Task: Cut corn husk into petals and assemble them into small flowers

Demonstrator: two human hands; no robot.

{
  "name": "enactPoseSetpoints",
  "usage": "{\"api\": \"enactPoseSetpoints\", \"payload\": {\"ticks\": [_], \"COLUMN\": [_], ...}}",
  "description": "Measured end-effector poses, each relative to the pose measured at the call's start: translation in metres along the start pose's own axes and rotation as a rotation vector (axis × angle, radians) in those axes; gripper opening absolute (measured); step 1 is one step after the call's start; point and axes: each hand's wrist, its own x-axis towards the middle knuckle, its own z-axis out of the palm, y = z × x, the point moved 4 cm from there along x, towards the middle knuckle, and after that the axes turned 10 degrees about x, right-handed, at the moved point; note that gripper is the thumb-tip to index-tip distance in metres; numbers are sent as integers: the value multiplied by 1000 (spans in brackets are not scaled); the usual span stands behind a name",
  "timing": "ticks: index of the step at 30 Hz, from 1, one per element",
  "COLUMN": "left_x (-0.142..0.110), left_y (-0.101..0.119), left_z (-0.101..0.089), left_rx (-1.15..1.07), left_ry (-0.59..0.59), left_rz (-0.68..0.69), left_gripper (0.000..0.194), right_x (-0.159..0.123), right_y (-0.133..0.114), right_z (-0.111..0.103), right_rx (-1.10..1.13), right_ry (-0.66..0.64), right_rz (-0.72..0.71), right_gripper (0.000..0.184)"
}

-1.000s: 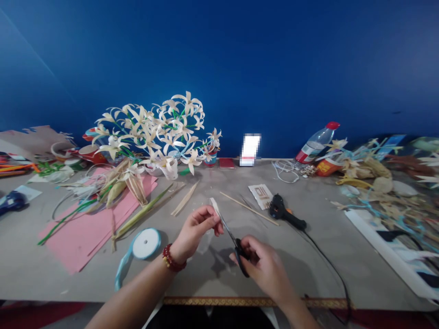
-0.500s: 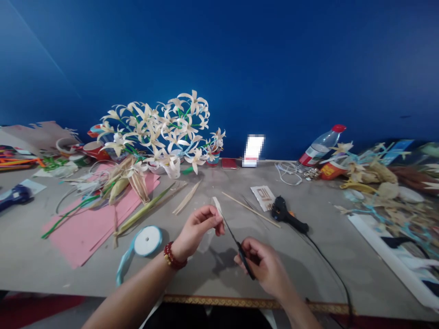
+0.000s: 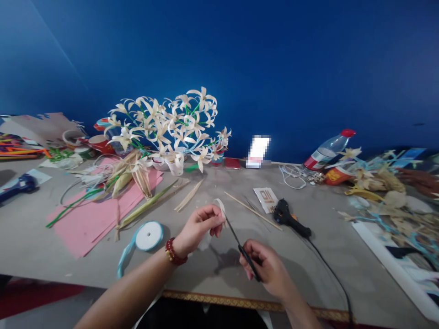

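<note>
Between the thumb and fingers of my left hand (image 3: 205, 223) is a pale petal-like strip (image 3: 219, 204), its upper end bent over in a curve. My right hand (image 3: 262, 265) is closed round the black handle of a pair of scissors (image 3: 247, 259). Their dark blades point up and left and reach the strip beside my left fingertips; whether they touch it I cannot tell. Both hands are above the grey table. Past them lie several dry husk strips (image 3: 188, 195) and a thin wooden stick (image 3: 253, 211).
A blue ribbon roll (image 3: 148, 235) lies left of my hands, near pink paper (image 3: 80, 221) with husks on it. To the right is a black glue gun (image 3: 291, 218) with its cord. White flowers (image 3: 164, 123) stand at the back; a bottle (image 3: 325, 153) leans at the right.
The strip's top was nearly straight and now curls over. The scissor blades have stayed near it. The whole view has shifted slightly, with things on the table appearing further right.
</note>
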Motion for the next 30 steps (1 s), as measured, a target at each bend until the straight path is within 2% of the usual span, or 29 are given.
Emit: {"api": "enactPoseSetpoints", "payload": {"ticks": [6,13,19,30], "left_x": [-1,-2,-1,0], "left_y": [1,0,-2,-1], "left_z": [1,3,1,1], "left_rx": [2,17,-5,-15], "left_ry": [-22,-26,-42,-46], "left_rz": [15,-11,-9,-28], "left_gripper": [21,26,24,25], "right_x": [1,2,3,5], "right_y": [0,-2,-4,-3], "right_z": [1,3,5,2], "right_rx": [-20,10,7,-3], "right_ry": [-14,0,-47,-51], "right_rz": [-15,0,-36,-8], "right_gripper": [51,53,51,54]}}
